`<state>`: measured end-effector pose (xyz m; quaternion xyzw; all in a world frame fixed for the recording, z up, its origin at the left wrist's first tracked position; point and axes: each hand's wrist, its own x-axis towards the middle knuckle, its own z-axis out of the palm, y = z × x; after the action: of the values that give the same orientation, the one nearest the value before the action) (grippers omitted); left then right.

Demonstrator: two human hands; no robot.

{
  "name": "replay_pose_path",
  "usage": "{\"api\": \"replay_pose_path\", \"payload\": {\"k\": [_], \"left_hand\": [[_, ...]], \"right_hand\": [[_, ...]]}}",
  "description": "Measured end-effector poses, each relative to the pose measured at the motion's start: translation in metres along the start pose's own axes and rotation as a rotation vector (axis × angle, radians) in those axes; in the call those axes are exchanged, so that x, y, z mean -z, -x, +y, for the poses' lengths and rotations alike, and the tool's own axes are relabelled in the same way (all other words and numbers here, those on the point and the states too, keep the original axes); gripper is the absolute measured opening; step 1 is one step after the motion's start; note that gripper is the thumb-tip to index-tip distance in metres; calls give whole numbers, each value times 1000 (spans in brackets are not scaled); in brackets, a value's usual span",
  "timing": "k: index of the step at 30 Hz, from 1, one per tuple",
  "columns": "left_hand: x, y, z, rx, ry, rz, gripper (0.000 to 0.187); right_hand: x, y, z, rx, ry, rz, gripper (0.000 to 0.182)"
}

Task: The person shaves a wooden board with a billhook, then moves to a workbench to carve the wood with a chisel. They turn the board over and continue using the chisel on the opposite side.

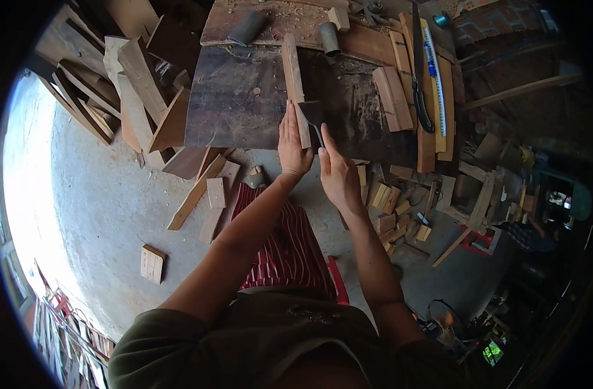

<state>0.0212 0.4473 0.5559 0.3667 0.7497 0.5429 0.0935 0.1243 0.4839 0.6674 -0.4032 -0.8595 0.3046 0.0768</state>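
A long narrow wooden strip [292, 68] points away from me on the dark workbench board [232, 97]. My left hand [293, 146] grips the strip's near end, its fingers stretched along the left side and the thumb by the end. In my right hand [337, 168] is a dark tool with a thin neck and a flat, squarish head [313, 111]; its exact kind I cannot tell. The index finger lies along the tool's neck. Its flat head sits right at the strip's right edge, just ahead of both hands.
Two short metal tubes [248, 28] [329, 39] stand farther back among shavings. On the right lie a wooden block [394, 98], a black-handled saw [421, 104] and a blue-and-white level-like bar [432, 58]. Boards [141, 78] lean at left; offcuts [390, 198] litter the floor.
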Motion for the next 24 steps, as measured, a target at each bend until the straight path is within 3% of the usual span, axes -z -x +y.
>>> {"api": "replay_pose_path", "payload": {"k": [7,12,15,17,21,24], "left_hand": [[-2,-1,-6,1,24,9,95],[-3,0,-8,7,5,15,89],[1,-1,-2,44,21,-12,87],[-4,6,-5,57,9,-25,88],[7,3,-8,-84,-19,-47,90],[5,3,-4,92,63,-77,90]], "right_hand": [[-1,-19,-25,-136,129,-123,57],[-16,-10,-4,58,68,40,56],[6,-28,-20,-55,112,-88,57],[-3,-17,-8,-24,123,-42,58],[-8,-14,-8,-18,99,30,59],[-10,-19,-5,30,232,41,59]]}}
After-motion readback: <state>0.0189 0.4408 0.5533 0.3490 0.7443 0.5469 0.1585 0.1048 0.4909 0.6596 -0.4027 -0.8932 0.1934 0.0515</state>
